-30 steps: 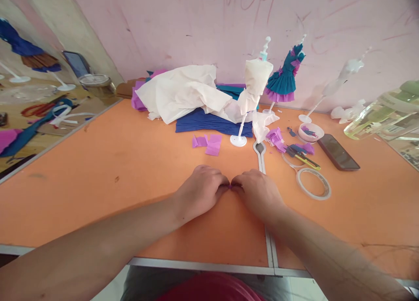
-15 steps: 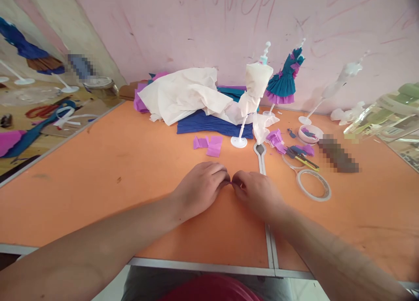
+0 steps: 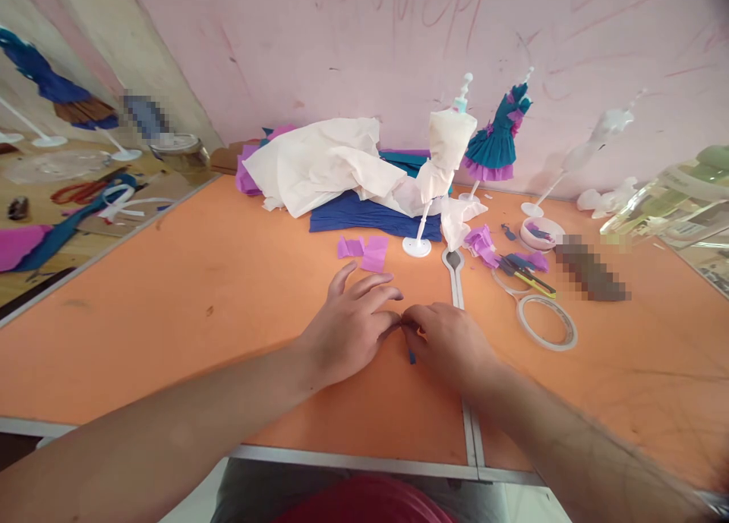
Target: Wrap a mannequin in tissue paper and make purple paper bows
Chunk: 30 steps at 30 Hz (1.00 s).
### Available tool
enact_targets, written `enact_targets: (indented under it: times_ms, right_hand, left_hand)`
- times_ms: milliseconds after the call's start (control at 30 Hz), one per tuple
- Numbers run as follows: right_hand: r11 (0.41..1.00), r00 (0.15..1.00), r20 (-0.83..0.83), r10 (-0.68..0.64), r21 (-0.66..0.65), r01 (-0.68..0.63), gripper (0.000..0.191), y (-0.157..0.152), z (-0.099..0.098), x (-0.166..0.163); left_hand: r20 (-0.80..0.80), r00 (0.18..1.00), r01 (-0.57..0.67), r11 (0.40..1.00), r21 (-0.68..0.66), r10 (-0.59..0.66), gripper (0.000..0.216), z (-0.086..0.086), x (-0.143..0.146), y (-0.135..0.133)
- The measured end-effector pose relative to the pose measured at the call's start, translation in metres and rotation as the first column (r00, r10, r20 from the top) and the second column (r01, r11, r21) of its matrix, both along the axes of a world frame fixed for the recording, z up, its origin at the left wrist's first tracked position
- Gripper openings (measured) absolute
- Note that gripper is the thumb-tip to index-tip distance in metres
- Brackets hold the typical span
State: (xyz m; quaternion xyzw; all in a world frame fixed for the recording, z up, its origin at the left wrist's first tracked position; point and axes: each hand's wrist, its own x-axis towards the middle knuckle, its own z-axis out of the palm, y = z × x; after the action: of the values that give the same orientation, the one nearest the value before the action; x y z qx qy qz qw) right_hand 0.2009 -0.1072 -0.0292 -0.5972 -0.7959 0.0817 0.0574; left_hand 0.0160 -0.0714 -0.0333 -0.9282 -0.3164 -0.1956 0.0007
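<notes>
My left hand (image 3: 356, 329) has its outer fingers raised and spread, while index finger and thumb are pinched together at the fingertips of my right hand. My right hand (image 3: 449, 341) is closed in a pinch. A small blue paper strip (image 3: 412, 357) pokes out below its fingers; most of it is hidden between the two hands. Just beyond lie pink-purple paper pieces (image 3: 374, 253). A white mannequin stand (image 3: 417, 247) behind them carries a small form wrapped in white paper (image 3: 447, 140).
Crumpled white paper (image 3: 319, 162) covers folded blue paper (image 3: 364, 213) at the back. To the right are a tape roll (image 3: 520, 318), a yellow cutter (image 3: 538, 284), a pink bowl (image 3: 541, 244) and a teal-dressed mannequin (image 3: 498, 140). Scissors (image 3: 80, 191) lie on the left table.
My left hand's outer fingers have lifted and spread from a curled pose. The blue strip's end now shows under my right hand. Both hands stay at the same spot.
</notes>
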Motion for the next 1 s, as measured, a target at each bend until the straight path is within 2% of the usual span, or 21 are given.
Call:
enact_targets:
  times_ms: [167,267,367,500,600,700,800,900,1000]
  right_hand:
    - [0.999,0.997,-0.079,-0.025,-0.028,0.023,0.018,0.000,0.006,0.001]
    - [0.995,0.976,-0.192,-0.102,0.001,0.104,0.024,0.002,0.014,0.009]
    - [0.980,0.972,-0.126,-0.197,0.016,0.200,0.022,0.004,0.019,0.020]
    - [0.985,0.988,-0.022,-0.155,-0.080,0.153,0.024,0.004,0.016,0.022]
    - [0.989,0.992,-0.027,-0.122,-0.087,0.119,0.027,0.000,0.013,0.011]
    - [0.992,0.992,0.016,-0.128,-0.013,0.128,0.032,-0.003,0.007,-0.001]
    - [0.994,0.994,0.031,-0.105,0.033,0.104,0.021,-0.002,0.001,-0.005]
    - [0.996,0.994,-0.060,-0.091,-0.006,0.091,0.017,0.002,-0.003,0.003]
    - [0.991,0.946,-0.302,-0.119,-0.087,0.097,0.013,0.007,-0.001,0.013]
  left_hand:
    - [0.061,0.997,0.038,0.999,-0.024,-0.036,0.023,-0.002,0.002,0.003]
    - [0.190,0.982,0.012,0.986,-0.166,0.020,0.020,-0.008,-0.001,0.014]
    - [0.348,0.913,-0.055,0.910,-0.411,0.212,0.019,-0.013,-0.009,0.030]
    - [0.400,0.852,-0.028,0.792,-0.610,0.338,0.025,-0.015,-0.017,0.043]
    - [0.416,0.839,0.012,0.753,-0.658,0.350,0.024,-0.015,-0.016,0.043]
    - [0.432,0.838,0.032,0.760,-0.649,0.334,0.024,-0.015,-0.012,0.040]
    - [0.429,0.836,0.031,0.749,-0.662,0.344,0.024,-0.014,-0.009,0.037]
    - [0.412,0.823,0.040,0.685,-0.728,0.391,0.026,-0.013,-0.010,0.036]
    - [0.392,0.795,0.053,0.591,-0.805,0.463,0.028,-0.012,-0.010,0.034]
